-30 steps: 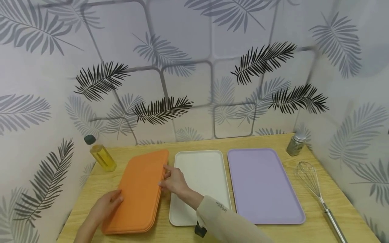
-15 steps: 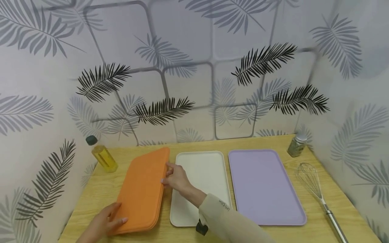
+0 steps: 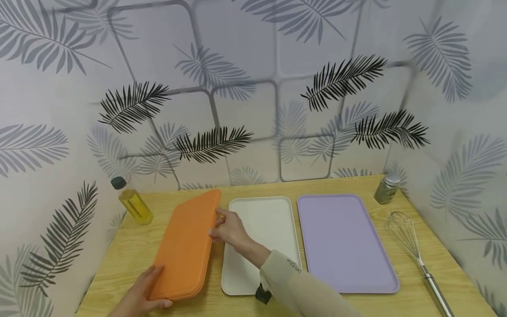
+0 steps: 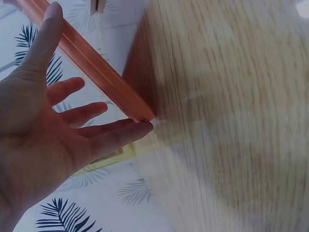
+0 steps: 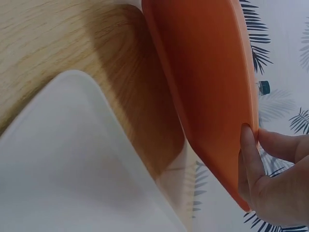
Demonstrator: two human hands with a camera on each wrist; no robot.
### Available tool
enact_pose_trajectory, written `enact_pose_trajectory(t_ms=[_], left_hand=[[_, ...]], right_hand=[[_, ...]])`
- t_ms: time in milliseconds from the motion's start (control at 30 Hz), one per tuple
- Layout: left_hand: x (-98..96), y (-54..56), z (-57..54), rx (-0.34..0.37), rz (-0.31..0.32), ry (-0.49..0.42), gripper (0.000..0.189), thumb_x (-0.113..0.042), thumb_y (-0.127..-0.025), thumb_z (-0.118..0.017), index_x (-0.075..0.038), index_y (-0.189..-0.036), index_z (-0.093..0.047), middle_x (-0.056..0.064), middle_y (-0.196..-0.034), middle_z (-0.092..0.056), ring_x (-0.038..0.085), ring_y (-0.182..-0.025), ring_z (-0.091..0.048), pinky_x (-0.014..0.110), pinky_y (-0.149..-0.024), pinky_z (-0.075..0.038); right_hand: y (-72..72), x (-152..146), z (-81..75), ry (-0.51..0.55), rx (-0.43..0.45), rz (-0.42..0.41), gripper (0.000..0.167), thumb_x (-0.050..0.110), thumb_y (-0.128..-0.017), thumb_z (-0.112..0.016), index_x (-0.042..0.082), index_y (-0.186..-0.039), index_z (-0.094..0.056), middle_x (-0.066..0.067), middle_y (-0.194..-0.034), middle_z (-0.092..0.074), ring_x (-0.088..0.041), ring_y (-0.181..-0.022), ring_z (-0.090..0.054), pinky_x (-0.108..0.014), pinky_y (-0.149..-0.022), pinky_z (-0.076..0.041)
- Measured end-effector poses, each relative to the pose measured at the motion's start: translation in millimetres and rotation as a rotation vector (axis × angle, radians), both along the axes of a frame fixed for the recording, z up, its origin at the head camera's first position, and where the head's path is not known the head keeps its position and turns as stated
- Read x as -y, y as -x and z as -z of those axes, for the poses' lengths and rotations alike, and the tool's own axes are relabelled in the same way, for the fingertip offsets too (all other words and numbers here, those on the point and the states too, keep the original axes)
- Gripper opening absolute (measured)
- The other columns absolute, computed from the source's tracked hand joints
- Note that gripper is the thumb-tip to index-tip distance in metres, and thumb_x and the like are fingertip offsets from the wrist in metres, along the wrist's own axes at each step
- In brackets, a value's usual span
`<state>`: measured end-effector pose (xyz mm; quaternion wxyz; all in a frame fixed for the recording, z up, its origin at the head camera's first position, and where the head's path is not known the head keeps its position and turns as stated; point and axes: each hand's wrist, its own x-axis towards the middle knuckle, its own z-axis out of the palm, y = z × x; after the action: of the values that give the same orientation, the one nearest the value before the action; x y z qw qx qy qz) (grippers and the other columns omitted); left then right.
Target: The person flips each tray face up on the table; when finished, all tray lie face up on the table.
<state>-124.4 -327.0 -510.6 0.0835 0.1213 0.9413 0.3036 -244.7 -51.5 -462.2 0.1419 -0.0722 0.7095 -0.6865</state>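
Observation:
An orange tray (image 3: 186, 246) stands tilted at the left of the head view, its right side raised off the wooden table. Along its rim the edge looks doubled, as if two trays were stacked. My right hand (image 3: 231, 231) pinches the raised right edge; in the right wrist view, fingers press the underside (image 5: 198, 72) with the thumb opposite. At the near left corner, my left hand (image 3: 142, 293) touches the tray with fingers extended and spread. The left wrist view has its thumb and a fingertip against the tray's edge (image 4: 96, 67), the palm apart from it.
A white tray (image 3: 263, 213) lies flat right of the orange one, partly under my right forearm. Beyond it lies a purple tray (image 3: 344, 242). An oil bottle (image 3: 136, 206) stands back left. A small jar (image 3: 387, 189) and a whisk (image 3: 416, 253) are at the right.
The orange tray has tilted more steeply, its right edge rising and its near left corner moving right. My left hand has slid right and toward the near corner; its fingers have spread.

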Motion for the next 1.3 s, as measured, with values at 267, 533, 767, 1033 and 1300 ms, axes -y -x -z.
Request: enact_pose_trajectory(t_ms=[267,533,767,1033,1300], left_hand=[[-11.6,-10.3,1.9,-0.032,-0.026,-0.030,0.097,-0.031,-0.069,-0.086,0.009,-0.142,-0.036,0.041,-0.139,-0.034,0.060,-0.123,-0.036,0.065,-0.091,-0.043],[-19.4,-23.8,-2.3,0.086,-0.186,-0.113,0.095,-0.031,-0.068,-0.087,-0.001,-0.145,-0.039,0.034,-0.139,-0.041,0.050,-0.118,-0.048,0.048,-0.086,-0.052],[-26.5,-35.3,-2.0,0.084,-0.231,-0.178,0.087,-0.026,-0.073,-0.084,0.001,-0.143,-0.041,0.039,-0.140,-0.036,0.055,-0.118,-0.046,0.052,-0.082,-0.053],[-48.0,-45.7,-3.9,-0.405,-0.160,-0.109,0.089,0.003,-0.062,-0.085,-0.006,-0.142,-0.046,0.030,-0.129,-0.054,0.019,-0.114,-0.058,0.037,-0.070,-0.058],[-69.0,-47.9,-33.3,-0.364,-0.070,-0.273,0.112,0.022,-0.063,-0.075,-0.013,-0.154,-0.021,0.033,-0.132,-0.049,-0.019,-0.120,-0.030,0.046,-0.072,-0.057]], right_hand=[[-0.6,-1,-15.0,0.058,0.024,-0.036,0.073,-0.011,-0.078,-0.072,-0.001,-0.143,-0.042,-0.015,-0.101,-0.055,-0.017,-0.064,-0.067,-0.032,-0.066,-0.059],[-2.3,3,-24.1,0.100,0.010,-0.068,0.072,-0.009,-0.079,-0.071,0.001,-0.144,-0.042,-0.014,-0.102,-0.056,-0.017,-0.066,-0.068,-0.039,-0.070,-0.059],[-5.0,8,-35.9,0.147,0.013,-0.093,0.074,-0.009,-0.080,-0.070,0.002,-0.146,-0.039,-0.015,-0.101,-0.057,-0.017,-0.068,-0.068,-0.035,-0.067,-0.060],[-7.4,13,-46.2,0.201,0.051,-0.084,0.077,-0.010,-0.079,-0.071,0.004,-0.147,-0.037,-0.014,-0.101,-0.057,-0.018,-0.067,-0.067,-0.037,-0.067,-0.060],[-7.2,18,-51.8,0.221,0.045,-0.060,0.078,-0.010,-0.078,-0.073,0.004,-0.146,-0.038,-0.014,-0.099,-0.058,-0.020,-0.069,-0.068,-0.036,-0.067,-0.060]])
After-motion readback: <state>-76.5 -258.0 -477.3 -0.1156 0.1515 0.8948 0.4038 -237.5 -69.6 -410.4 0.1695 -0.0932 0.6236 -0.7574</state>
